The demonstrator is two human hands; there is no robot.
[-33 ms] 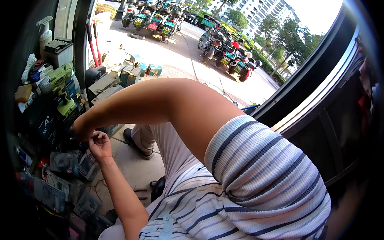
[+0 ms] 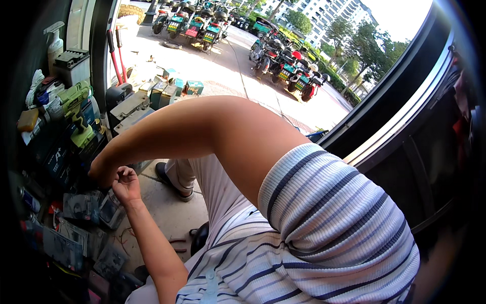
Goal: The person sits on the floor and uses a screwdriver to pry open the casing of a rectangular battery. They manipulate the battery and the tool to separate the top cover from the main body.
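Note:
My right arm reaches across to the left, and my right hand point(image 2: 103, 171) is bent down over the dark clutter there. Its fingers are hidden behind the wrist and in shadow. Just beside it my left hand point(image 2: 126, 185) is raised with curled fingers, thumb and fingertips drawn together. Whatever lies between them is too small to make out. Clear plastic cases point(image 2: 81, 206) lie below the hands. A green cordless power tool point(image 2: 77, 114) stands above them on a dark box point(image 2: 54, 158) with pale printing.
A grey-topped battery point(image 2: 72, 66) and a spray bottle point(image 2: 54, 43) stand at the far left. Red-handled long cutters point(image 2: 115, 58) lean by the door frame. More battery cases point(image 2: 129, 106) sit at the doorway. Outside, scooters point(image 2: 291, 68) are parked. Loose wires point(image 2: 177, 243) lie on the floor.

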